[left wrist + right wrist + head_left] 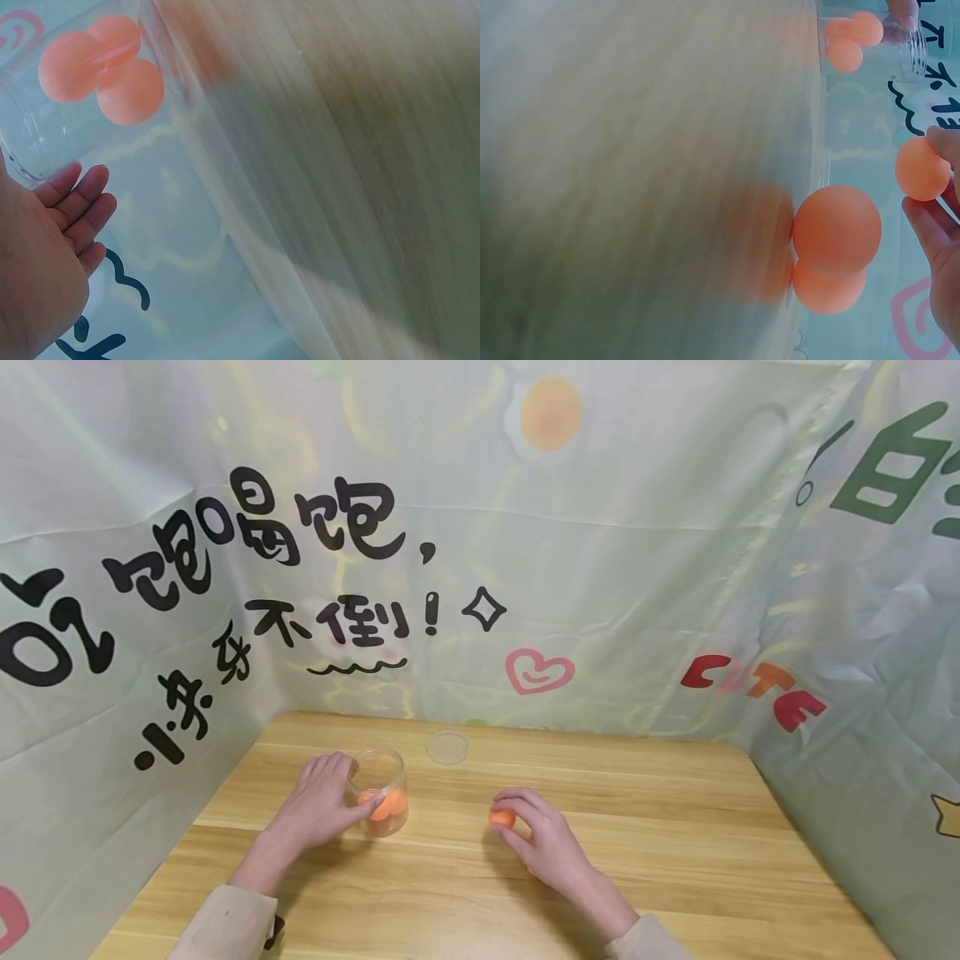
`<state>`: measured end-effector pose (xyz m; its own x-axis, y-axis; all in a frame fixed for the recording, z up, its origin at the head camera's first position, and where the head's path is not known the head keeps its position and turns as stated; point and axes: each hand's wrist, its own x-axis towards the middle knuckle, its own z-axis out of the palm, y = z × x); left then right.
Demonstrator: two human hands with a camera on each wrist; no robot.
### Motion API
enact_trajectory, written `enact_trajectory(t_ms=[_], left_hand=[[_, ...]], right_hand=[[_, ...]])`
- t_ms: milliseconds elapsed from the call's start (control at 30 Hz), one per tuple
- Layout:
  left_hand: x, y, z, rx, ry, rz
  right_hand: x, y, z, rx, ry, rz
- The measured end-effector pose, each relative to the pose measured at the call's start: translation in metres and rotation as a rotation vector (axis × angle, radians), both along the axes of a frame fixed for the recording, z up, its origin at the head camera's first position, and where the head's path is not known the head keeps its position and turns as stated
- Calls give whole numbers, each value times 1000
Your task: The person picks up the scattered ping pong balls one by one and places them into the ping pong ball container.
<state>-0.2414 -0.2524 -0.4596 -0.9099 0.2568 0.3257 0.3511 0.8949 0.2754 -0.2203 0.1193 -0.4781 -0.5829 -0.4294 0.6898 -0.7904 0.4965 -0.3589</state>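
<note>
A clear, lidless jar [378,762] stands upright on the left part of the table with three orange balls [127,94] at its bottom. My left hand [318,806] holds the jar from its left side, thumb across the front and fingers near the rim. To the right, my right hand [547,839] pinches another orange ball [922,168] between thumb and fingers, raised above the tabletop. Two more orange balls [837,229] rest on the table below that hand; in the head view the hand mostly hides them.
A clear round lid [447,747] lies on the wooden table [637,793], behind and right of the jar. Printed cloth [637,568] hangs along the table's back and both sides.
</note>
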Motion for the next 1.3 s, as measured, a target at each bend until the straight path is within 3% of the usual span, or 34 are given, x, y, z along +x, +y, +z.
enact_trajectory(t_ms=[1300], left_hand=[[-1,-2,-2,-5,14,-10]], right_hand=[[-7,-25,8,-120,41,51]])
